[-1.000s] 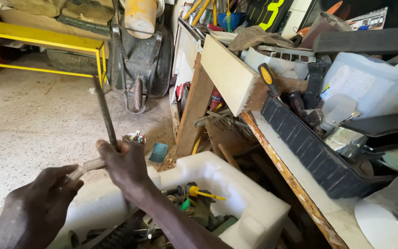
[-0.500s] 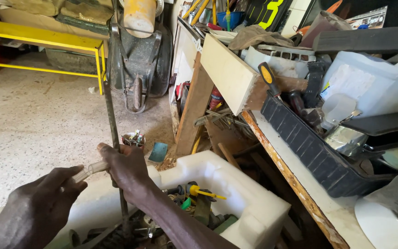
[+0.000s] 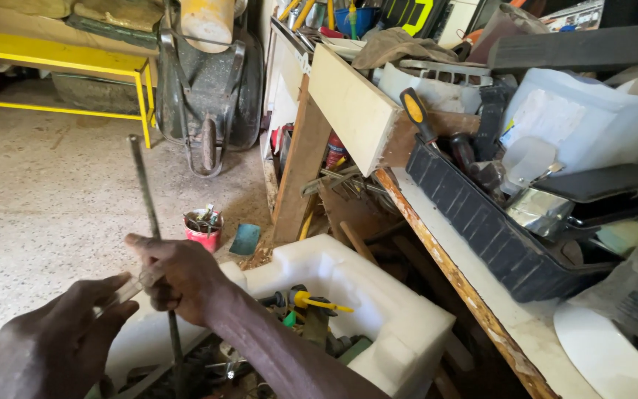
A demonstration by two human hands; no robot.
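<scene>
A long dark metal rod (image 3: 147, 210) is gripped near its middle by the right hand (image 3: 179, 277), the fingers being closed around it; the rod is held close to upright, its top tilted slightly to the left, above the near rim of a white foam box (image 3: 400, 325). A short pale tube (image 3: 131, 287) is pinched between the thumb and fingertips of the left hand (image 3: 60, 343), its far end touching the right hand at the rod. Open speckled floor (image 3: 53, 192) is seen to the left of the rod, bounded at the back by a yellow metal frame (image 3: 75, 70) and an upended wheelbarrow (image 3: 208, 89). To the right, room is closed off by the worn edge of a workbench (image 3: 467, 295), which overhangs the foam box, and by a black tray (image 3: 481, 229) set along that edge. A small red can (image 3: 203, 229) stands on the floor just beyond the right hand, near a leaning wooden board (image 3: 300, 162). Compared with the frame half a second earlier, the rod is found shifted to the left of the wheelbarrow, and the red can, then hidden behind the hand, is now exposed.
</scene>
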